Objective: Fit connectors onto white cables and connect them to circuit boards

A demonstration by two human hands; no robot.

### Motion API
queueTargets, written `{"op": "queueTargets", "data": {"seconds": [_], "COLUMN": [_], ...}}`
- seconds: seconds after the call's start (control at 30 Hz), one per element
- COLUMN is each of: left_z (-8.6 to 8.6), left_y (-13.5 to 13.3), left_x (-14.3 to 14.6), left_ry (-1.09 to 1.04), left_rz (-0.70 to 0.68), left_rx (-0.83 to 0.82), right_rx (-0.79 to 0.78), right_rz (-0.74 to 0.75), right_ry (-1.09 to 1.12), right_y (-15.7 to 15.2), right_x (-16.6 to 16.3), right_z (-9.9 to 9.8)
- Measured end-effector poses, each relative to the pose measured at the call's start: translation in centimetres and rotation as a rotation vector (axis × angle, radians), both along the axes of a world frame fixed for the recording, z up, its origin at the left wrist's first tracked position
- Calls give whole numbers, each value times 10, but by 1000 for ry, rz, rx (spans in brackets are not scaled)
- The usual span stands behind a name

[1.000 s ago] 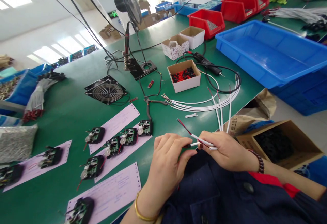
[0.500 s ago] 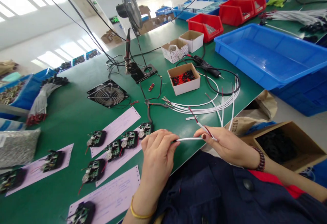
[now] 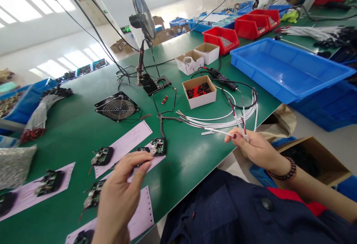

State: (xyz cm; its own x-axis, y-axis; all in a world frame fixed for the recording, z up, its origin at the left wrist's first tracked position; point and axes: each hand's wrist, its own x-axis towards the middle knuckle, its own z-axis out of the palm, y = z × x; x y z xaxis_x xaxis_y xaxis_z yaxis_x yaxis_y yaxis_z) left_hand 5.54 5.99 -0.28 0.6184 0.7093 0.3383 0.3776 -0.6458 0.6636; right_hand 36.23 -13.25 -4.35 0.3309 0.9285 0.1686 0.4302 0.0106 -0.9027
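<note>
My right hand (image 3: 249,143) is closed around several white cables (image 3: 217,130) near the table's front edge. One cable points left from the pinched fingertips, and others with dark red stripped wires stand up from the hand. My left hand (image 3: 124,188) hovers over the papers at the left, fingers stretched and thumb apart, with no object visible between them. Just beyond its fingertips lies a small circuit board assembly (image 3: 158,146) on a pink sheet. Similar boards lie around it, and the left hand partly covers some. A bundle of white cables (image 3: 206,121) curves across the table behind my right hand.
Flush cutters (image 3: 162,127) lie on the green table (image 3: 178,177). Behind them are a soldering iron (image 3: 141,56) in its stand, a flat fan (image 3: 118,106) and a cardboard box (image 3: 202,99) of red and black parts. A blue tray (image 3: 284,69) stands at right.
My left hand has let go of the white cable's end and moved left over the boards, its fingers opening. My right hand keeps hold of the cables, now slightly higher and further right.
</note>
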Motion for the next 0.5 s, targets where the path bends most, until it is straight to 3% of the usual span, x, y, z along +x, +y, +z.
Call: {"op": "queueTargets", "data": {"seconds": [0.13, 0.23, 0.33, 0.5], "left_z": [-21, -38, -37, -2], "left_y": [-42, -57, -48, -32], "left_x": [50, 81, 78, 12], "left_ry": [-147, -414, -663, -923], "left_rz": [-235, -238, -163, -75], "left_rx": [-606, -879, -953, -891], "right_rx": [-7, 27, 64, -113], "right_rz": [173, 358, 318, 85], "right_ry": [73, 11, -87, -224], "right_y": [22, 38, 51, 74], "right_x": [-29, -45, -40, -18], "right_z": [-2, -7, -11, -5]}}
